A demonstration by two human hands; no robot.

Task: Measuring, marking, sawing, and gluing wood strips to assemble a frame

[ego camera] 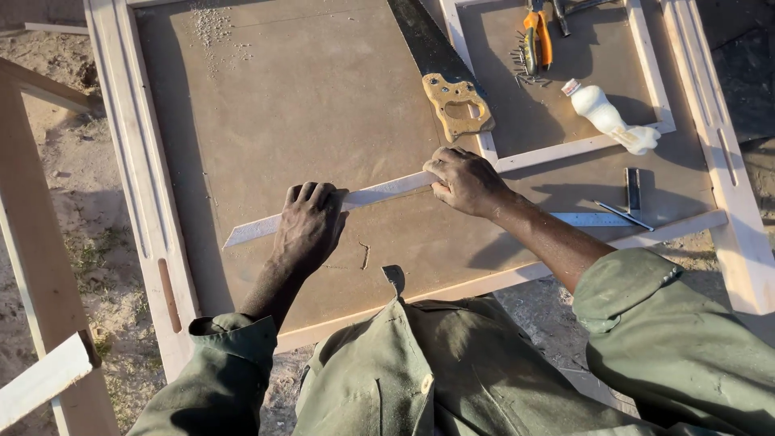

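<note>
Wooden strip [323, 208] flat on brown board [323, 105], under left hand [308, 228] and right hand [467, 181].

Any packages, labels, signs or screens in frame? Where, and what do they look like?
No signs or screens.
Bottle: the only package-like thing; lies on its side on the small board at upper right, right of the pliers; white, bulbous, light cap. No label can be made out.
Left hand and right hand press a pale strip on the big board; nothing printed shows there.

Brown panel [307, 105] in pale frame [133, 161] — wooden strip [379, 194], saw [452, 101] atop.
</note>
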